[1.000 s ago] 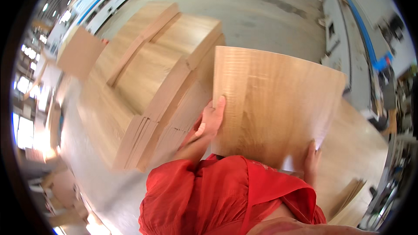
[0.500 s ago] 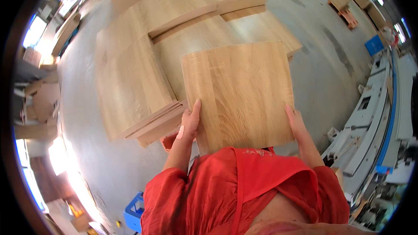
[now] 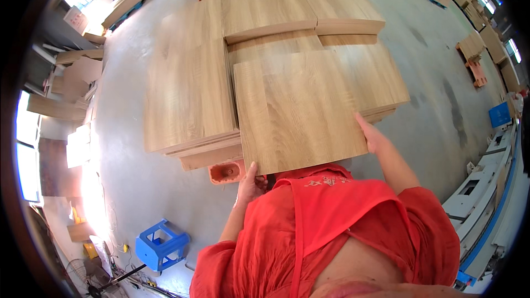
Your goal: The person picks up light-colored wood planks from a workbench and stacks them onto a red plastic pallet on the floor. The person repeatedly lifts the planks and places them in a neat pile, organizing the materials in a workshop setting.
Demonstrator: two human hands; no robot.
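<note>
1. Panel, wood-grain: now out over the near middle of the stacked boards, roughly flat by the look of it; 1.0 s ago it was to the right of the stack, with floor past its far edge; underside hidden, so cannot tell whether it touches the boards.
2. Left hand: clamped on the panel's near left corner, thumb on top; sat higher on the left edge 0.5 s ago; fingers mostly out of sight.
3. Right hand: gripping the right edge close to the near corner, thumb on top, fingers hidden underneath; arm reaches further forward than 0.5 s ago.
4. My read: carry across has reached the stack; panel not released, both hands bear it; its left edge runs just beside the left pile, its far part covers some of the lower boards.
5. Around it: back row stands higher beyond; right pile shows past the panel's right edge; orange block pokes out below the left pile.
6. Further out: blue stool now fully in view, lower left; long pale machine at right.
</note>
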